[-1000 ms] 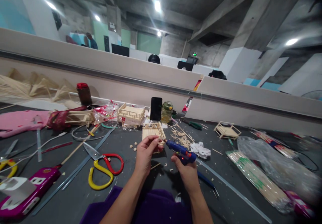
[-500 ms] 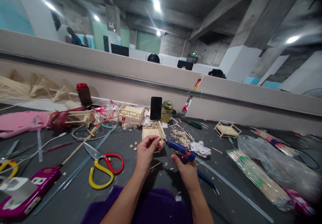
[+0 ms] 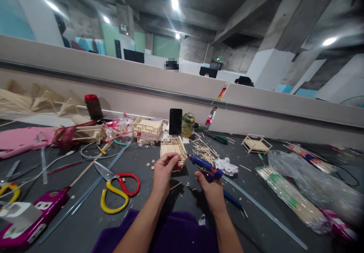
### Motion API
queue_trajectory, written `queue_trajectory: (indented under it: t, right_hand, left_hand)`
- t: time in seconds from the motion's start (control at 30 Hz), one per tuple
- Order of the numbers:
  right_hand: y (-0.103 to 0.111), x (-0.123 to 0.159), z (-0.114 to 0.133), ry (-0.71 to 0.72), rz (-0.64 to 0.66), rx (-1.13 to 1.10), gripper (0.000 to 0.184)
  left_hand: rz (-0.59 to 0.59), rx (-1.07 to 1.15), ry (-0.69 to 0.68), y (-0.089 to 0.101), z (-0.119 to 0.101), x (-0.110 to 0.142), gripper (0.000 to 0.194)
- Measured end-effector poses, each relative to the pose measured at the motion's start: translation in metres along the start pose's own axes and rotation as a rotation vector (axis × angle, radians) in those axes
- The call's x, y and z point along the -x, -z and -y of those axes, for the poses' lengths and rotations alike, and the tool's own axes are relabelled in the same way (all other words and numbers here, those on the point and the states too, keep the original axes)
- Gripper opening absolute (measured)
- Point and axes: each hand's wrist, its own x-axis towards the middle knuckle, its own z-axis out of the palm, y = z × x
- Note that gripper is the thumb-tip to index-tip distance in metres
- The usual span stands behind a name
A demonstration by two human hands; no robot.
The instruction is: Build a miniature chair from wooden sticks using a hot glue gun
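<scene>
My right hand [image 3: 212, 186] is wrapped round a blue hot glue gun [image 3: 205, 166], whose nozzle points up and left toward my other hand. A small red light glows on the gun's side. My left hand [image 3: 167, 169] is closed in a pinch, thumb against fingertips; whatever sits between them is too small to make out. Just behind those fingers stands a small model built of wooden sticks [image 3: 167, 148], with a slatted floor and a railing. My fingers hide its front part. Several tiny wooden pieces [image 3: 148, 164] lie to its left.
Red-and-yellow scissors [image 3: 113, 185] lie left of my hands. Cut stick pieces [image 3: 206, 153], crumpled paper [image 3: 226, 166] and a clear glue stick [image 3: 264, 212] are on the right. A phone [image 3: 175, 122] stands upright behind the model, beside a jar [image 3: 188, 125]. Packed sticks [image 3: 290, 196] lie far right.
The glue gun's nozzle has drawn back slightly to the right, away from my left fingertips. My left hand keeps its pinch almost in place.
</scene>
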Motion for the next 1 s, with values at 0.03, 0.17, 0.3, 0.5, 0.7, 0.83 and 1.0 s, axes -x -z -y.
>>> queue_trajectory:
  t: [0.03,0.17,0.3,0.5,0.7,0.83,1.0]
  right_hand:
    - [0.000,0.000,0.000,-0.025,0.015,-0.011,0.046]
    - [-0.001,0.000,0.003,-0.050,0.021,-0.048,0.047]
    - [-0.005,0.001,0.006,-0.059,-0.040,-0.119,0.044]
    - [-0.009,0.000,0.004,-0.038,-0.007,-0.250,0.036]
    - [-0.008,-0.001,0.009,-0.011,-0.027,-0.242,0.034]
    - [-0.006,0.001,0.015,0.019,-0.052,-0.139,0.035]
    - [-0.006,0.001,0.013,0.014,-0.043,-0.121,0.038]
  left_hand:
    - [0.007,0.019,0.020,0.000,0.000,0.000,0.029]
    - [0.026,0.094,0.113,-0.003,-0.001,0.002,0.031]
    - [0.089,0.102,0.224,-0.008,0.003,0.007,0.031]
    - [0.202,0.056,0.268,-0.017,0.015,0.017,0.028]
    - [0.249,-0.059,0.241,-0.016,0.016,0.018,0.025]
    - [0.284,-0.173,0.161,-0.015,0.013,0.013,0.024]
    - [0.344,-0.274,0.082,-0.013,0.009,0.009,0.023]
